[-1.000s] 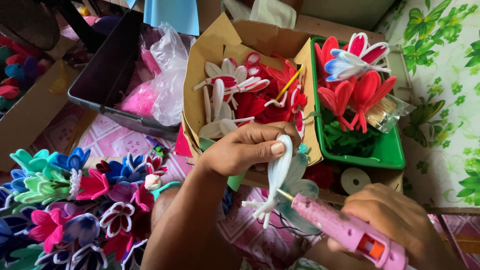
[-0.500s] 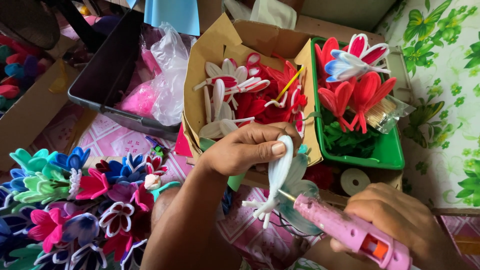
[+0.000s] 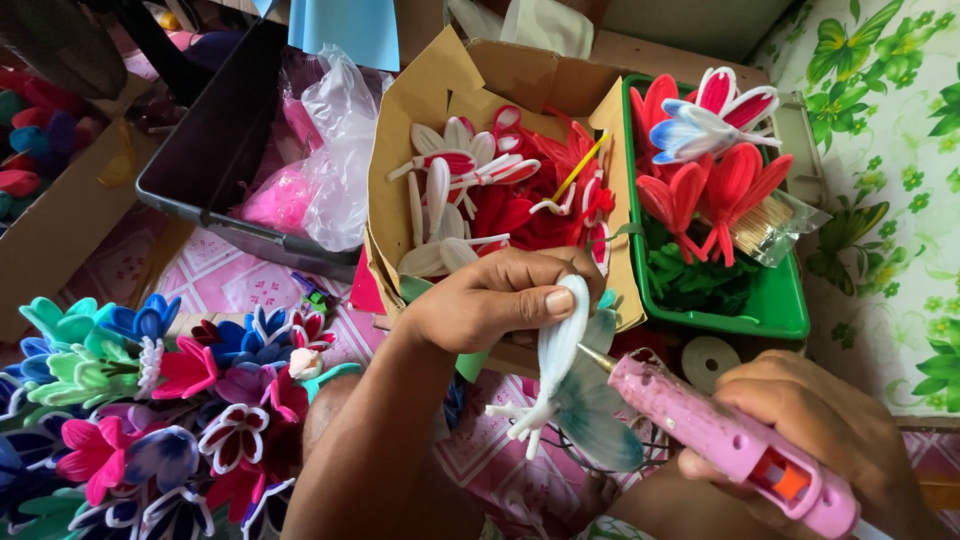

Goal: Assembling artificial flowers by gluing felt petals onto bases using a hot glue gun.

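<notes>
Fingers (image 3: 520,290) of the left hand (image 3: 480,300) pinch a white petal (image 3: 556,345) steady at centre frame; the right hand (image 3: 830,440) grips a pink glue gun (image 3: 720,440), nozzle touching it.

The pink glue gun (image 3: 735,445) runs off the bottom edge, its handle hidden inside the right hand (image 3: 820,440).

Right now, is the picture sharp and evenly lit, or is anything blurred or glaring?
Head view: soft, even light, no harsh shadows; the left hand pinching the white petal is sharp; the pink glue gun in the right hand looks slightly soft near the bottom edge; mild sheen on the clear plastic bag.
</notes>
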